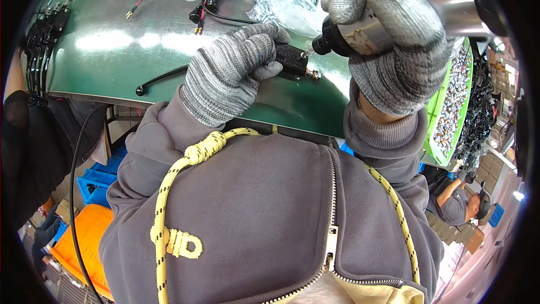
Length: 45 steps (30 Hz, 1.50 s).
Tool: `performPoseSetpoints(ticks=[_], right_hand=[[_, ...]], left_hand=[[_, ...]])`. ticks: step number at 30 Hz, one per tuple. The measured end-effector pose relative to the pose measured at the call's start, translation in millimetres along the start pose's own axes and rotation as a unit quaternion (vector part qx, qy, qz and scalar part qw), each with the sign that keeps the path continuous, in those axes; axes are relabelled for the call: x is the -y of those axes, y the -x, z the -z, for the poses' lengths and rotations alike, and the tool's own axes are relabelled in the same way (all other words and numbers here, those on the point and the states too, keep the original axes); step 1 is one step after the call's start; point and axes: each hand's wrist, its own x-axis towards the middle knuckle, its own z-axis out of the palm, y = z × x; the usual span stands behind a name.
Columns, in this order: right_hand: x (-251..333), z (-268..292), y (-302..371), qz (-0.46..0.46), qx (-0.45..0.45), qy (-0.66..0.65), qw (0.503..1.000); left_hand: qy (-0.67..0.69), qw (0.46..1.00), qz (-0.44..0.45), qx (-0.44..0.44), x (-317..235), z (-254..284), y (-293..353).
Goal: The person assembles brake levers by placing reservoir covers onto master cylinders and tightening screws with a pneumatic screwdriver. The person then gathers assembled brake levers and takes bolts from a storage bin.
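Observation:
My left hand (230, 76), in a grey striped knit glove, is closed around the black body of a brake lever (291, 59) just above the green tabletop (129, 67). The lever's thin arm sticks out to the left from behind the glove and ends in a round knob. A small brass-and-silver fitting (313, 74) juts from the body's right end. In a matching glove, my right hand (402, 39) grips a power screwdriver (368, 35) with a silver barrel and black nose. Its tip points left at the top of the lever body; whether it touches a screw I cannot tell.
Clear plastic bags (289, 0) and black cables (225, 17) lie at the back. Several black levers (48, 45) line the left edge. A green tray (434, 118) of small metal parts stands at right, beside a black heap. Other people sit left and right.

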Motion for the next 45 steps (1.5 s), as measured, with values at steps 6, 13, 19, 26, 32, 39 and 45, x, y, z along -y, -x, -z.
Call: performPoseSetpoints(ticks=[6, 13, 19, 26, 32, 39, 45], right_hand=[[28.1, -75.8, -27.3, 0.255, -0.079, 0.121, 0.956], [32.3, -39.2, -53.4, 0.303, 0.053, 0.153, 0.939], [44.9, -73.1, -52.7, 0.369, 0.293, 0.038, 0.881], [73.8, -68.7, -26.6, 0.315, 0.085, 0.08, 0.942], [47.6, -67.6, -40.2, 0.371, 0.156, 0.102, 0.91], [42.1, -75.0, -52.3, 0.335, 0.149, -0.047, 0.929], [27.1, -79.2, -39.4, 0.266, 0.149, -0.118, 0.945]], left_hand=[[0.024, 0.998, -0.018, -0.047, 0.6, -1.4, 0.3], [-0.007, 0.999, 0.015, -0.041, 0.0, -1.1, -1.6], [0.004, 0.998, 0.011, -0.056, -7.4, -0.5, 4.3], [0.1, 0.98, 0.169, -0.028, -22.1, 5.8, 3.8], [0.132, 0.979, 0.046, -0.147, -31.5, 1.6, 5.3], [0.22, 0.965, 0.048, -0.131, -38.1, 1.7, 6.5], [0.188, 0.976, 0.037, -0.103, -34.7, 0.2, 11.7]])
